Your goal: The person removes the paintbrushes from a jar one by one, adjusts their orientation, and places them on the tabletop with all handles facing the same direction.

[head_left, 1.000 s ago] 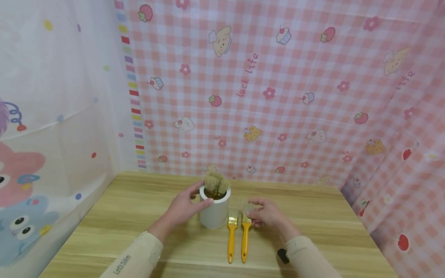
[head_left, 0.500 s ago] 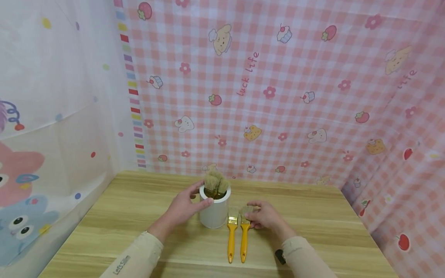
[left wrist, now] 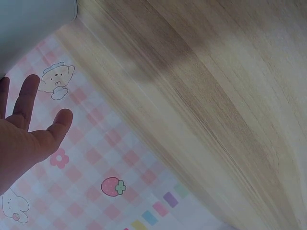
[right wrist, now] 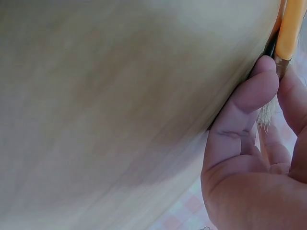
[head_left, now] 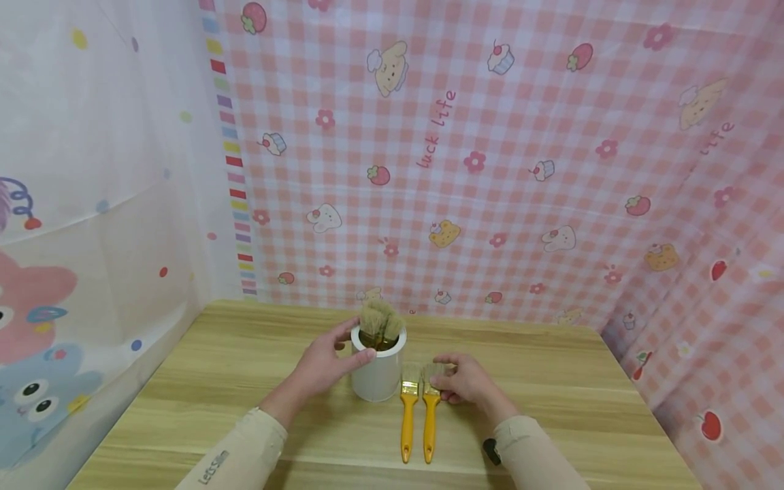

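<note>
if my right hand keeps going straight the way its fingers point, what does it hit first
Probably the other yellow-handled brush lying just left of the one the right hand pinches, then the white cup beyond it. Depth is hard to judge here.

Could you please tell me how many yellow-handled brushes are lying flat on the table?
2. The left brush lies beside the white cup; the right brush lies next to it, its head pinched by the right hand. More brushes stand in the cup, handles hidden.

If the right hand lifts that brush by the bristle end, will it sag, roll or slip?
The right hand pinches the right brush at its ferrule. The orange handle looks rigid, so probably no sag. Its flat shape seems unlikely to roll. Gripped at one end, the long handle may droop downward.
</note>
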Motion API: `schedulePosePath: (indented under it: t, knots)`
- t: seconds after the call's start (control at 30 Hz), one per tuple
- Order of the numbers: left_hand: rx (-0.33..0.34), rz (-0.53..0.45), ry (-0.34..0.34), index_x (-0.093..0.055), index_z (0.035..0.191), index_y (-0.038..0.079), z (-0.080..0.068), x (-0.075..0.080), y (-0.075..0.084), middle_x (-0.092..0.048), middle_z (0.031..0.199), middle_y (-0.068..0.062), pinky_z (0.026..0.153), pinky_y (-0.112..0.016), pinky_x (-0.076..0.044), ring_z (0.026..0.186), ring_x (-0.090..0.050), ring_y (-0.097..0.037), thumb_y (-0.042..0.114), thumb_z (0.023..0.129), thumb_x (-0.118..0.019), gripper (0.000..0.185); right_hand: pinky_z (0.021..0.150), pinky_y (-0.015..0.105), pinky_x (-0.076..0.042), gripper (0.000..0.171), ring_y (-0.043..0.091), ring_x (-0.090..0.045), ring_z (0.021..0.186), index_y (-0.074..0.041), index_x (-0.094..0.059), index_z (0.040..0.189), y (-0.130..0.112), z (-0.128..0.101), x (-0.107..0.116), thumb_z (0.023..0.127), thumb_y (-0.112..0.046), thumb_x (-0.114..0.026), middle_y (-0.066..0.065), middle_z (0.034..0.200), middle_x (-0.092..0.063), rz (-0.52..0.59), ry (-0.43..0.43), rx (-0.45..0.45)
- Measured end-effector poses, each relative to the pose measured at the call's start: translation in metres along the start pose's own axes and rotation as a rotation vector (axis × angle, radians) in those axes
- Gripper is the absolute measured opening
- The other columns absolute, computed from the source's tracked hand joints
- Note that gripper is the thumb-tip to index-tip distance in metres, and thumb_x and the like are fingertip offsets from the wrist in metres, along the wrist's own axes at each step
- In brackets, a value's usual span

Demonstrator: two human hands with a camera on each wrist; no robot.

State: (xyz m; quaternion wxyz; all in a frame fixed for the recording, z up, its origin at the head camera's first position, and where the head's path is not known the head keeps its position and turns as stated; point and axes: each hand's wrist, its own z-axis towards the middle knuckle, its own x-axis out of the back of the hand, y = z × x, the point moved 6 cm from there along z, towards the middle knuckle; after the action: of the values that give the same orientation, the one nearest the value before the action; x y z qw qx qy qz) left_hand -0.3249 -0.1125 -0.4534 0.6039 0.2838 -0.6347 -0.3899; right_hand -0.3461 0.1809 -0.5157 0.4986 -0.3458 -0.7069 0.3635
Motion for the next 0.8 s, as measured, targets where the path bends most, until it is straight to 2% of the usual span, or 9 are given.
schedulePosePath:
  t: [0.47,0.8]
  knots:
    - [0.002,-0.01,-0.003,-0.041,0.166,0.03,-0.0008,-0.0002,0.0019,-0.051,0.165,-0.014,0.112,-0.068,-0.049,0.142,-0.056,-0.046,0.057,0.095,-0.077,0.083,0.06,0.03,-0.058,0.049,0.017,-0.065,0.071,-0.003,-0.066,0.141,0.0022,0.0024,0.0005,0.095,-0.01,-0.082,0.008,0.093,-0.066,-0.049,0.049,0.013]
    - [-0.007,-0.02,0.0,-0.042,0.165,0.028,-0.0004,-0.0007,0.0008,-0.051,0.164,-0.014,0.111,-0.068,-0.049,0.141,-0.056,-0.048,0.057,0.095,-0.077,0.084,0.06,0.03,-0.057,0.05,0.017,-0.063,0.071,-0.004,-0.065,0.141,0.0033,0.0009,0.0011,0.094,-0.011,-0.083,0.007,0.09,-0.063,-0.048,0.051,0.015]
